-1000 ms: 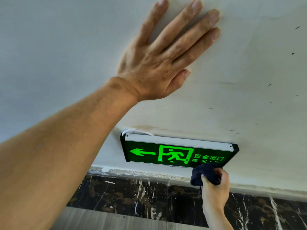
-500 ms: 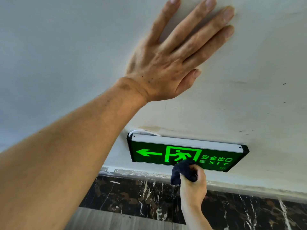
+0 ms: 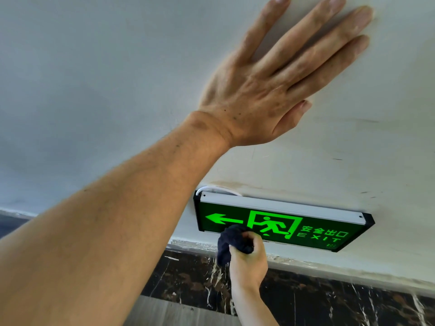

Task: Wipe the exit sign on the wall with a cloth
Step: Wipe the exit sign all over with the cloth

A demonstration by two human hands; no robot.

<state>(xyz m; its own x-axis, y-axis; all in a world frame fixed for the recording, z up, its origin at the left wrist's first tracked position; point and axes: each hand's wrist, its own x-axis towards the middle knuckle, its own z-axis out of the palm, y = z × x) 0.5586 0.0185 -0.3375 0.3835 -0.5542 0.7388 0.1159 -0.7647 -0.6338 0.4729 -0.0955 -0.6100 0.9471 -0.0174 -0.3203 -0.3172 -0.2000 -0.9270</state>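
Note:
A green lit exit sign (image 3: 313, 228) with a white arrow-side top rail hangs low on the white wall (image 3: 94, 78). My left hand (image 3: 270, 83) lies flat on the wall above the sign, fingers spread, holding nothing. My right hand (image 3: 248, 260) is below the sign's left half, closed around a dark blue cloth (image 3: 231, 241). The cloth presses on the sign's lower edge, under the arrow and the door figure, and covers part of them.
A white cable (image 3: 211, 188) loops out at the sign's top left corner. Below the sign runs a rough plaster edge, then a dark marble skirting (image 3: 329, 300), then a grey wood-look floor (image 3: 179, 314).
My right hand has slid the cloth leftward along the sign's lower edge, from under the EXIT letters to under the arrow. My left hand stays flat on the wall.

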